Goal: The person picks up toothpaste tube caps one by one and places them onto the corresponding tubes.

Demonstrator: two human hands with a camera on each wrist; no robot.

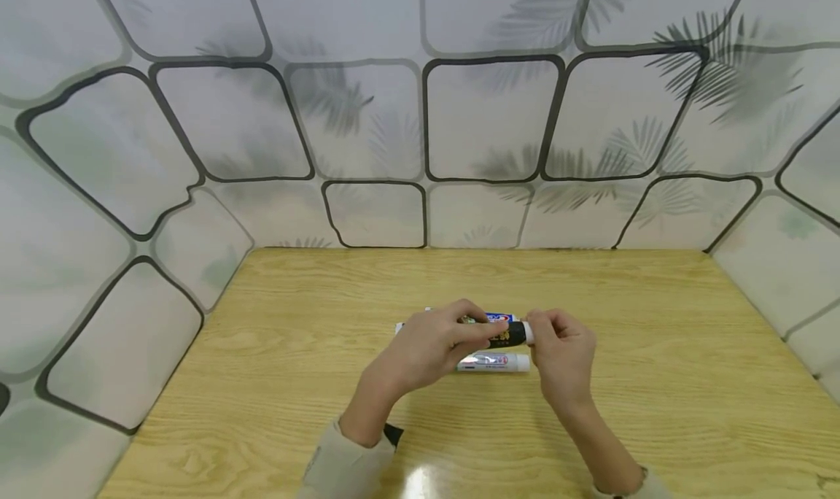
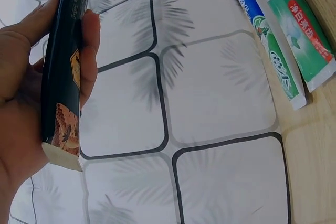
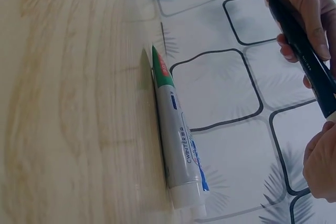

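Above the table, my left hand point(image 1: 426, 346) grips a black toothpaste tube point(image 1: 505, 335) around its body. In the left wrist view the tube point(image 2: 65, 66) lies between thumb and fingers, its flat crimped end toward the camera, with a honeycomb picture near that end. At the tube's other end, my right hand point(image 1: 564, 357) pinches the white cap point(image 1: 529, 332). The right wrist view has the right hand point(image 3: 321, 163) at the cap end, fingers covering most of the cap. Below the hands lies a silver and green toothpaste tube point(image 1: 495, 362) with a white cap.
Beside the silver and green tube lies a blue, white and green toothpaste tube point(image 1: 502, 317), partly hidden behind the hands and black tube. Both rest on the wood-grain table point(image 1: 295, 324). A wall covering point(image 1: 367, 120) with stone outlines and leaves rises behind the table and at both sides.
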